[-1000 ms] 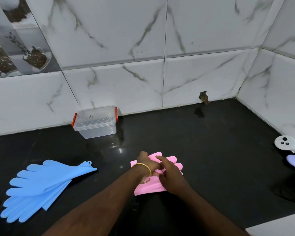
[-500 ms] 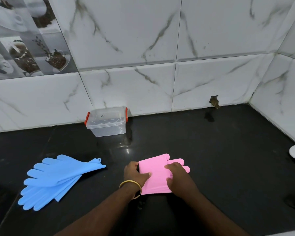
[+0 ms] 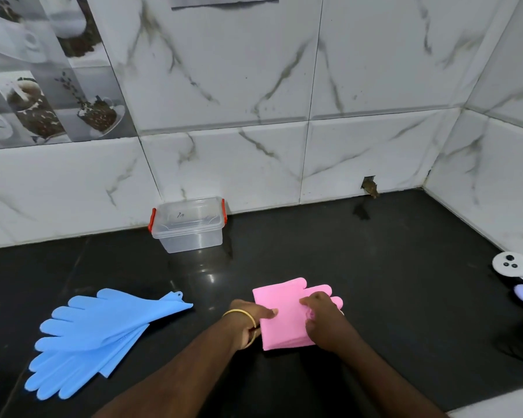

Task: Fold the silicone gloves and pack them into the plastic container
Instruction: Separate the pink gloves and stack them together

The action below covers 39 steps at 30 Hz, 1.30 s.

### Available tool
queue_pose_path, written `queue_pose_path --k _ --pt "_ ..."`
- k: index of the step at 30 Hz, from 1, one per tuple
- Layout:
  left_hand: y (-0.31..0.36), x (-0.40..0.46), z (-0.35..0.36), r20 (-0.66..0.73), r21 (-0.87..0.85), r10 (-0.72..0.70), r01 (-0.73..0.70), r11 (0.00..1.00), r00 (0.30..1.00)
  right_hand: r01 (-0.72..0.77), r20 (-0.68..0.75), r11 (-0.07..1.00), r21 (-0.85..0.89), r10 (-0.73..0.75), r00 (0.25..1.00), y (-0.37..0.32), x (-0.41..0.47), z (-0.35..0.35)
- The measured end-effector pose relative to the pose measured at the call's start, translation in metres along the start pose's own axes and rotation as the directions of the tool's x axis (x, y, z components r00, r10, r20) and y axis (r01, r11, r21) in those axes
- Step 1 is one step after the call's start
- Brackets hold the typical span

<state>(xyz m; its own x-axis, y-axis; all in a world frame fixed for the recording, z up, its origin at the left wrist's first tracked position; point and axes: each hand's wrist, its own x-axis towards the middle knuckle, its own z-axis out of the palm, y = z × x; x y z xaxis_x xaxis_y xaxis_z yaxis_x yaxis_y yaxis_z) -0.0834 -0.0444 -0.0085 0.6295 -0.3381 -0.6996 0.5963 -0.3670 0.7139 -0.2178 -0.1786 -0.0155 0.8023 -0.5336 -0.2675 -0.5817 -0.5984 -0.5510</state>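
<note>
Head view: the folded pink silicone gloves (image 3: 286, 315) lie near centre on the black counter (image 3: 375, 267), left hand (image 3: 248, 316) pinching their left edge, right hand (image 3: 322, 319) curled over their right side. The lidded plastic container (image 3: 189, 224) stands far-left of them against the wall, nearer the left hand; blue gloves (image 3: 97, 330) wait unfolded at left.

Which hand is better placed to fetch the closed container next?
Left, probably. The left hand only grips the near-left edge of the folded pink gloves, on the side of the lidded plastic container. The right hand presses the fold down, so lifting it may let the fold spring open.
</note>
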Motion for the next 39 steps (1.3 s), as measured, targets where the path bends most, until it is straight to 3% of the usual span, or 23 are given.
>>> queue_pose_path --k 3,8,10,12,13,14,16,19,21,24,28,31,33,34,36,38,39 --pt "0.003 -0.001 -0.001 0.067 0.035 0.041 -0.044 0.998 0.997 -0.022 -0.020 0.999 -0.048 0.021 1.000 -0.011 -0.007 0.000" --pt "0.012 -0.007 -0.001 0.176 0.125 0.191 -0.214 0.969 0.966 -0.159 -0.109 0.948 -0.276 0.133 0.985 -0.041 -0.021 -0.003" --pt "0.020 -0.015 -0.004 0.219 0.143 0.303 -0.338 0.930 0.927 -0.212 -0.161 0.948 -0.239 0.176 0.971 -0.059 -0.025 -0.010" --pt "0.032 -0.027 -0.006 0.277 0.167 0.437 -0.491 0.855 0.856 -0.276 -0.172 0.961 -0.011 0.270 0.947 -0.082 -0.027 -0.023" --pt "0.037 -0.036 -0.008 0.307 0.190 0.498 -0.565 0.803 0.811 -0.327 -0.139 0.924 0.198 0.357 0.924 -0.092 -0.030 -0.031" --pt "0.043 -0.045 -0.011 0.337 0.211 0.555 -0.635 0.743 0.761 -0.356 -0.063 0.820 0.448 0.427 0.902 -0.102 -0.032 -0.037" --pt "0.054 -0.064 -0.021 0.392 0.245 0.656 -0.760 0.601 0.645 -0.307 0.096 0.547 0.779 0.381 0.920 -0.112 -0.038 -0.047" --pt "0.067 -0.082 -0.037 0.522 0.319 0.749 -0.908 0.272 0.408 -0.289 0.251 0.219 0.932 0.187 0.950 -0.114 -0.041 -0.058" --pt "0.074 -0.085 -0.049 0.630 0.373 0.721 -0.927 0.043 0.287 -0.307 0.296 0.060 0.950 0.148 0.944 -0.122 -0.041 -0.058" --pt "0.077 -0.088 -0.065 0.737 0.427 0.653 -0.867 -0.255 0.171 -0.312 0.305 0.008 0.950 0.186 0.934 -0.132 -0.037 -0.051" --pt "0.070 -0.085 -0.084 0.787 0.388 0.606 -0.855 -0.345 0.113 -0.339 0.313 0.067 0.938 0.253 0.916 -0.145 -0.033 -0.036" --pt "0.062 -0.079 -0.089 0.802 0.329 0.596 -0.846 -0.419 0.017 -0.340 0.305 0.091 0.936 0.269 0.914 -0.146 -0.036 -0.030" --pt "0.056 -0.071 -0.097 0.794 0.276 0.607 -0.884 -0.378 -0.011 -0.323 0.282 0.113 0.940 0.275 0.919 -0.147 -0.032 -0.027" --pt "0.053 -0.067 -0.101 0.773 0.276 0.635 -0.906 -0.320 0.012 -0.300 0.258 0.127 0.945 0.270 0.927 -0.146 -0.031 -0.027" --pt "0.050 -0.064 -0.067 0.616 0.411 0.756 -0.909 -0.069 0.221 -0.337 0.291 0.175 0.925 0.244 0.925 -0.119 -0.018 -0.052" --pt "0.044 -0.060 -0.070 0.329 0.470 0.824 -0.837 0.280 0.461 -0.303 0.247 0.176 0.937 0.280 0.928 -0.122 -0.010 -0.053" --pt "0.040 -0.057 -0.071 0.189 0.458 0.774 -0.752 0.475 0.604 -0.297 0.246 0.157 0.942 0.277 0.929 -0.125 -0.009 -0.053"
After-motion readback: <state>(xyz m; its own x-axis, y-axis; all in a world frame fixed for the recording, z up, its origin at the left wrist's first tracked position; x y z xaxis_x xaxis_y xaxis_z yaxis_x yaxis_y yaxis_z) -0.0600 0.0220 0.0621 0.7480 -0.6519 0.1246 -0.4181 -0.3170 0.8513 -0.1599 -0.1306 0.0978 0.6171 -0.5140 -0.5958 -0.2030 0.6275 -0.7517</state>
